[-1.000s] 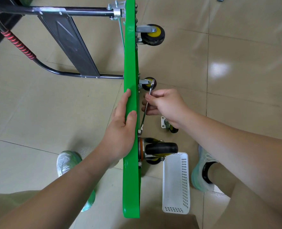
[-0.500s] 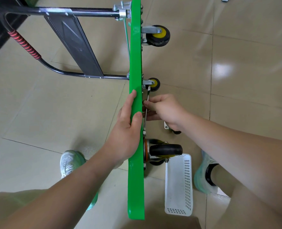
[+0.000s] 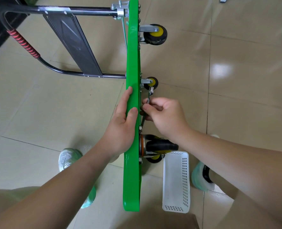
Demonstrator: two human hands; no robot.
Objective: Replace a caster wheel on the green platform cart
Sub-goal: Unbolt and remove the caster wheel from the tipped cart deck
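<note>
Green platform cart (image 3: 131, 66) on edge, black-and-yellow caster wheel (image 3: 161, 145) at near underside corner

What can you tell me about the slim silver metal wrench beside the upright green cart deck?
The slim silver metal wrench runs nearly parallel to the upright green cart deck, on its wheel side, leaning slightly away at the top. Its upper end, an open-ended head, is free beside the small yellow-hubbed wheel. Its lower end meets a bolt just above the black caster. The right hand pinches its middle, hiding that stretch.
</note>
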